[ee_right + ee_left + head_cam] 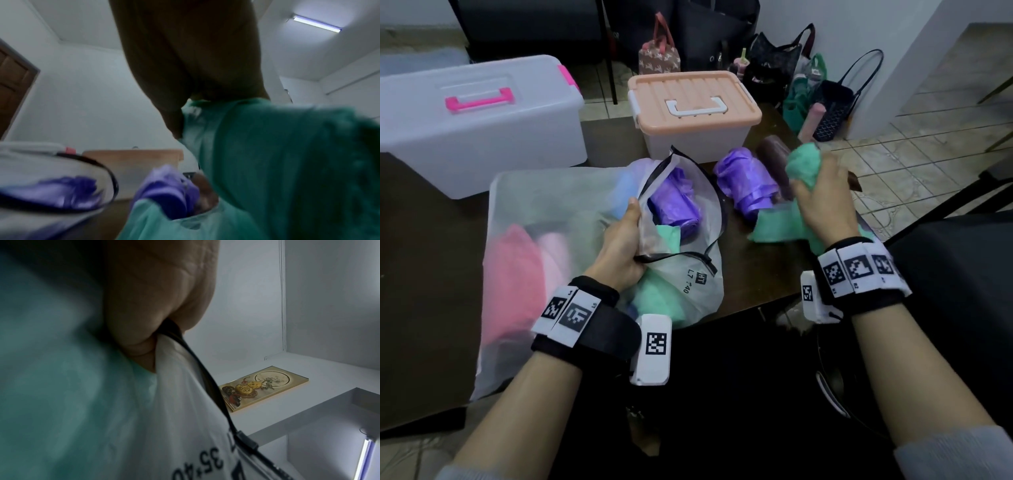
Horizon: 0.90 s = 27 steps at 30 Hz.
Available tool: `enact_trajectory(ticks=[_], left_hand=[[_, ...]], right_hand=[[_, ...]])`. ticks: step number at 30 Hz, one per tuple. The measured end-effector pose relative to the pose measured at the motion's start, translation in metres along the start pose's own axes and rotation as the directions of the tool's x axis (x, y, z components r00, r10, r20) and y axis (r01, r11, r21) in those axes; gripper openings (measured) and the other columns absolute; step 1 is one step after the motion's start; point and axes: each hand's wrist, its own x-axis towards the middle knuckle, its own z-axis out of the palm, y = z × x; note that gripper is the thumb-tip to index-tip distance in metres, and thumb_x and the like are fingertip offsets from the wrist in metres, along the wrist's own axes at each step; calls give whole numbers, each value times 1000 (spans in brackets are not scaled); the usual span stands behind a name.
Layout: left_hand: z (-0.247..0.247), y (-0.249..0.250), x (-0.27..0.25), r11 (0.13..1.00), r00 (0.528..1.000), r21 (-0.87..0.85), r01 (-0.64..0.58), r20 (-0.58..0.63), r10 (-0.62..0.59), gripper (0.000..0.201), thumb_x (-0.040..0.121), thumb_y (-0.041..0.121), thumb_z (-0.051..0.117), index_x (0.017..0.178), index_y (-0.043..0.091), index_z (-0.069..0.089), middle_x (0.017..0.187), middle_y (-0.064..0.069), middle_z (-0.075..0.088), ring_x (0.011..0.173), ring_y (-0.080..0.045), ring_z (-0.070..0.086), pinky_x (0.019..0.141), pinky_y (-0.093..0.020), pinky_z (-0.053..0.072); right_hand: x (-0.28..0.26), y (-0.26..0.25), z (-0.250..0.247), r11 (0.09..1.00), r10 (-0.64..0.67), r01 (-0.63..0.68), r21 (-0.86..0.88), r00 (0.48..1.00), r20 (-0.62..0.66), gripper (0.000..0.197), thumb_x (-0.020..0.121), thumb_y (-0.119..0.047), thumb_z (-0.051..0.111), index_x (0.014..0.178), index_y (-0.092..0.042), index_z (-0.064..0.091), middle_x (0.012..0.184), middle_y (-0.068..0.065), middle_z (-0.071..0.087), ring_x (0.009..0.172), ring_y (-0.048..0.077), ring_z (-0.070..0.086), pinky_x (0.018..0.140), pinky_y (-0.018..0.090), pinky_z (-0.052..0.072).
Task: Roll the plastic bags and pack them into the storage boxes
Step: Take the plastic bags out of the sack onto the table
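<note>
A frosted zip pouch (571, 205) lies on the dark table, holding pink, blue, purple and green plastic bags. My left hand (619, 246) pinches its black-edged mouth flap (185, 386) open. My right hand (822, 192) grips a bunched green plastic bag (803, 162), which trails down to the table (277, 162). A rolled purple bag (746, 181) lies between my hands, and another purple roll (674, 205) sits inside the pouch mouth. A brown roll (774, 150) lies behind. Two closed storage boxes stand at the back: a white one with a pink handle (479, 126) and one with a peach lid (693, 102).
Several tote bags (815, 85) and a lunch bag (659, 51) sit on the floor beyond the table. A pink roll (813, 120) stands near the table's far right corner. The table's right edge (856, 219) runs close to my right wrist, with tiled floor past it.
</note>
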Motion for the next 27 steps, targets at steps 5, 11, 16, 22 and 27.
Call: enact_trajectory(ticks=[5,11,16,22,27], left_hand=[[0,0,-1,1000,1000,25,-6,-4,6,34,91,46,53,102,15,58,83,-1,67,56,-13,68,61,-30,57],[-1,-1,0,999,1000,47,-17,-2,17,34,90,48,54,98,15,58,80,0,65,55,-12,66,61,-29,57],[1,-2,-3,998,1000,59,-27,-12,28,33,91,48,53,96,15,58,83,-2,64,66,-16,64,76,-36,54],[2,0,-5,998,999,57,-32,-15,33,34,92,48,51,93,14,58,68,2,62,49,-10,62,58,-26,54],[3,0,-10,997,998,60,-53,-40,55,34,93,46,49,83,14,55,55,4,58,35,-5,55,38,-14,43]], right_hand=[[-16,14,22,948,190,-147,-282,973,129,56,94,-27,52,140,-10,26,135,22,36,122,40,41,96,52,36],[-22,18,44,953,188,-154,-261,976,113,69,94,-28,54,148,-15,14,135,21,38,124,37,39,96,48,36],[-36,22,40,873,33,3,-488,997,67,53,94,-37,49,140,-14,33,148,16,26,137,35,19,107,51,20],[-35,23,42,942,225,-116,-315,914,337,58,100,-24,33,151,-22,4,156,16,3,144,38,-3,113,55,3],[-27,-32,34,987,-125,132,-95,990,72,43,97,-13,41,139,-6,36,147,18,30,136,32,25,112,36,17]])
